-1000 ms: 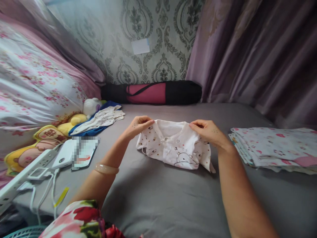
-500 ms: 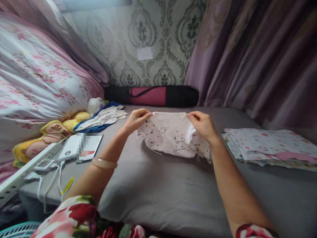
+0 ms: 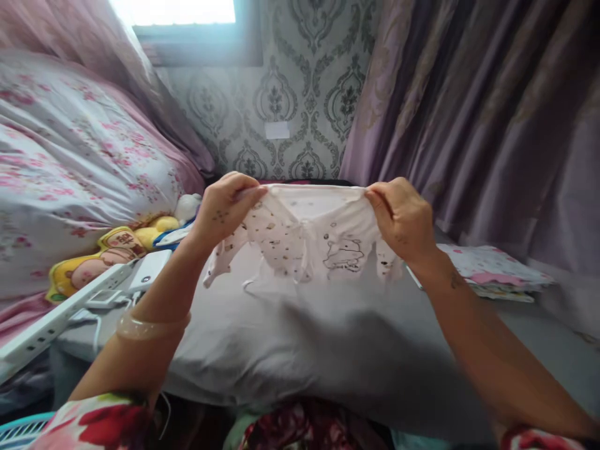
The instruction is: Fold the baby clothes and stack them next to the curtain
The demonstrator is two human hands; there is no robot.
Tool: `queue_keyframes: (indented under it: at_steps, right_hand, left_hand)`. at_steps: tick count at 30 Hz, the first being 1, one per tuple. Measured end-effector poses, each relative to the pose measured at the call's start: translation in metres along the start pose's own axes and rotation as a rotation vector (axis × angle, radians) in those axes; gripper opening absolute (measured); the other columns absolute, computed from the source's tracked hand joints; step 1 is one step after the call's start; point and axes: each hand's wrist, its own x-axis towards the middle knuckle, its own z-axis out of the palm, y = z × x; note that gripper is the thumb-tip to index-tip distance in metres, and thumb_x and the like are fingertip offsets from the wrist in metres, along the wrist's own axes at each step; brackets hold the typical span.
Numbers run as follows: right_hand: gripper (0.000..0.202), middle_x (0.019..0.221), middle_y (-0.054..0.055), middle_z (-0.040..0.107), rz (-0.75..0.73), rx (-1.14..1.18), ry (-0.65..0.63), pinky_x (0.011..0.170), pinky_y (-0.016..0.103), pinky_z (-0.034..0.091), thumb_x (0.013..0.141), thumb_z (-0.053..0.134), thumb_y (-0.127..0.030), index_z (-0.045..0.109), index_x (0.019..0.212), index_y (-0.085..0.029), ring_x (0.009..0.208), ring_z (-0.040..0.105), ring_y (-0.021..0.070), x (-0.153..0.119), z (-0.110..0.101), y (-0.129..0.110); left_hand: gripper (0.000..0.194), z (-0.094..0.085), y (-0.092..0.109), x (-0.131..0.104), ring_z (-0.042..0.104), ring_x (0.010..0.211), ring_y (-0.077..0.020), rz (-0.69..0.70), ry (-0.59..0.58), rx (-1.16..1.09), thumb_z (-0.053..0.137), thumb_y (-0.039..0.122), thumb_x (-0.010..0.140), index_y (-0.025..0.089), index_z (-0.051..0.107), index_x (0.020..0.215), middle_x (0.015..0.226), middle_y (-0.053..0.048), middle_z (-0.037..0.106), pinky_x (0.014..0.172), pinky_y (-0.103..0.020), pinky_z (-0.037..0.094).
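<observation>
A small white baby top point(image 3: 285, 244) with a printed animal and little patterns hangs spread out above the grey bed. My left hand point(image 3: 229, 206) pinches one shoulder of it between thumb and fingers. The other shoulder is pinched by my right hand point(image 3: 400, 215). Its neckline is stretched between the two hands, and the sleeves and hem dangle, slightly blurred. A pale bangle point(image 3: 152, 327) is around my left forearm.
Folded printed cloths point(image 3: 497, 269) lie on the bed point(image 3: 290, 356) at the right. On the left are a white power strip point(image 3: 70, 312), a white device point(image 3: 149, 269), yellow plush toys point(image 3: 89, 272) and cables. Curtains and a patterned wall stand behind.
Both hands have risen and moved somewhat apart, lifting the top, whose sleeves now hang down. The view has tilted up, showing a bright window.
</observation>
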Motion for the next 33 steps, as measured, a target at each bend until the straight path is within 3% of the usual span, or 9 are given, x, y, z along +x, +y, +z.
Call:
queue_keyframes:
  at_steps: [5, 12, 18, 22, 24, 26, 28, 31, 33]
  right_hand:
    - [0.038, 0.095, 0.005, 0.059, -0.051, -0.015, -0.045, 0.065, 0.029, 0.044, 0.101, 0.034, -0.046, 0.063, 0.101, -0.022, 0.084, 0.059, 0.0175, 0.001, -0.003, -0.003]
    - [0.038, 0.094, 0.004, 0.060, -0.007, -0.055, -0.004, 0.065, 0.029, 0.045, 0.101, 0.033, -0.046, 0.063, 0.102, -0.022, 0.083, 0.060, 0.0173, -0.011, -0.011, -0.015]
    - [0.031, 0.093, 0.003, 0.066, -0.074, 0.083, 0.020, 0.072, 0.029, 0.049, 0.100, 0.038, -0.041, 0.063, 0.103, -0.024, 0.085, 0.063, 0.0172, -0.032, -0.048, -0.038]
    - [0.024, 0.086, 0.000, 0.069, -0.046, 0.250, -0.035, 0.069, 0.028, 0.051, 0.096, 0.048, -0.041, 0.067, 0.099, -0.026, 0.074, 0.065, 0.0157, -0.030, -0.075, -0.048]
    - [0.025, 0.083, -0.001, 0.070, 0.004, 0.322, -0.124, 0.062, 0.027, 0.050, 0.094, 0.051, -0.044, 0.068, 0.097, -0.027, 0.069, 0.064, 0.0155, -0.023, -0.078, -0.045]
    - [0.027, 0.083, -0.001, 0.071, 0.065, 0.377, -0.276, 0.058, 0.026, 0.048, 0.093, 0.051, -0.047, 0.069, 0.096, -0.026, 0.069, 0.064, 0.0158, -0.017, -0.069, -0.037]
    - [0.031, 0.084, -0.001, 0.071, 0.126, 0.405, -0.465, 0.057, 0.025, 0.046, 0.094, 0.048, -0.048, 0.069, 0.095, -0.025, 0.070, 0.064, 0.0157, -0.018, -0.043, -0.024]
    - [0.034, 0.083, 0.000, 0.071, 0.185, 0.380, -0.726, 0.061, 0.024, 0.044, 0.097, 0.041, -0.045, 0.067, 0.094, -0.023, 0.070, 0.064, 0.0149, -0.038, 0.018, -0.002]
    - [0.034, 0.089, 0.002, 0.072, 0.206, 0.269, -0.821, 0.066, 0.025, 0.044, 0.099, 0.038, -0.042, 0.065, 0.096, -0.022, 0.079, 0.066, 0.0173, -0.062, 0.064, 0.011]
  left_hand:
    - [0.023, -0.001, -0.013, -0.007, 0.045, 0.058, -0.0089, -0.086, -0.121, -0.052, 0.059, 0.036, 0.082, 0.015, 0.066, 0.077, 0.064, 0.002, 0.056, 0.053, -0.021, 0.036]
    - [0.025, -0.006, 0.001, -0.019, 0.038, 0.053, -0.0073, -0.057, -0.032, -0.007, 0.057, 0.038, 0.085, 0.015, 0.067, 0.080, 0.057, 0.004, 0.048, 0.049, -0.020, 0.031]
    - [0.025, -0.046, 0.033, -0.054, 0.039, 0.050, -0.0072, -0.001, 0.054, 0.161, 0.060, 0.041, 0.085, 0.019, 0.069, 0.086, 0.055, 0.005, 0.047, 0.049, -0.020, 0.034]
    - [0.022, -0.079, 0.047, -0.059, 0.045, 0.051, -0.0080, -0.064, 0.005, 0.070, 0.065, 0.042, 0.082, 0.021, 0.068, 0.081, 0.059, 0.004, 0.055, 0.043, -0.019, 0.033]
    - [0.023, -0.084, 0.041, -0.052, 0.044, 0.049, -0.0077, -0.125, -0.085, -0.007, 0.065, 0.044, 0.081, 0.021, 0.067, 0.080, 0.058, 0.004, 0.056, 0.039, -0.019, 0.031]
    - [0.026, -0.074, 0.022, -0.044, 0.045, 0.048, -0.0079, -0.171, -0.253, -0.057, 0.061, 0.045, 0.083, 0.020, 0.067, 0.081, 0.058, 0.003, 0.056, 0.039, -0.018, 0.031]
    - [0.032, -0.046, -0.009, -0.042, 0.048, 0.051, -0.0086, -0.179, -0.442, -0.037, 0.053, 0.047, 0.087, 0.019, 0.067, 0.081, 0.059, 0.003, 0.057, 0.043, -0.019, 0.034]
    - [0.036, 0.019, -0.062, -0.059, 0.054, 0.061, -0.0109, -0.167, -0.666, 0.033, 0.045, 0.046, 0.092, 0.018, 0.066, 0.083, 0.068, 0.001, 0.062, 0.054, -0.020, 0.039]
    - [0.036, 0.065, -0.092, -0.080, 0.057, 0.063, -0.0127, -0.197, -0.749, 0.103, 0.040, 0.045, 0.094, 0.019, 0.063, 0.087, 0.071, 0.000, 0.064, 0.058, -0.022, 0.039]
